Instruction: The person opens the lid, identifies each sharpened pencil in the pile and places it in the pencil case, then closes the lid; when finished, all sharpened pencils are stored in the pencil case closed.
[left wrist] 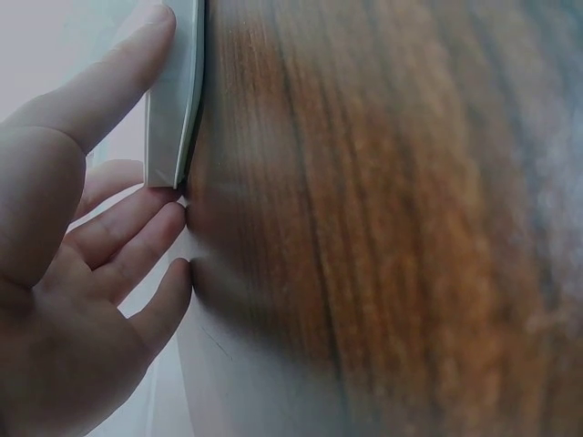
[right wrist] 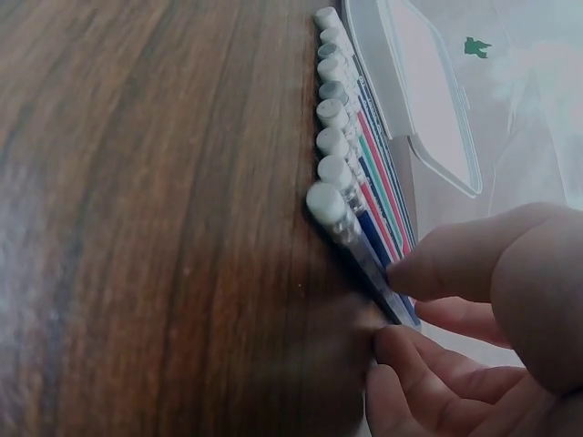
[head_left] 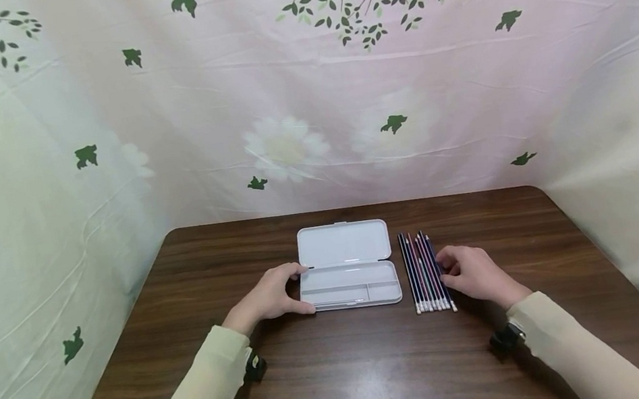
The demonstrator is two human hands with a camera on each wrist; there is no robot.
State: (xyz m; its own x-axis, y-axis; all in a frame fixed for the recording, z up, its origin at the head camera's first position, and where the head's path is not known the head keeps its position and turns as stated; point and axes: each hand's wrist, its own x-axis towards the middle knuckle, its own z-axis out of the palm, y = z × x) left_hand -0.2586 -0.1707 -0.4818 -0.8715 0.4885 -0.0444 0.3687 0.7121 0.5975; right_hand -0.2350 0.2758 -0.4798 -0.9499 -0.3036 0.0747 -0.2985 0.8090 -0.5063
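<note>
A white pencil case [head_left: 347, 276] lies on the table with its lid laid back, showing a long compartment and smaller ones. My left hand [head_left: 271, 293] holds its left end, thumb at the front corner and forefinger near the hinge side; the left wrist view shows the thumb on the case wall [left wrist: 173, 127]. To the right of the case, several pencils [head_left: 420, 274] lie side by side, white erasers toward me. The thumb and fingers of my right hand [head_left: 474, 273] pinch the rightmost pencil [right wrist: 357, 244], whose eraser end sits slightly apart from the row.
The dark wood table [head_left: 344, 373] has a rounded far edge. Behind it and on both sides hangs a pale cloth [head_left: 315, 77] printed with leaves and flowers. A thin clear strip [head_left: 337, 303] lies along the front compartment of the case.
</note>
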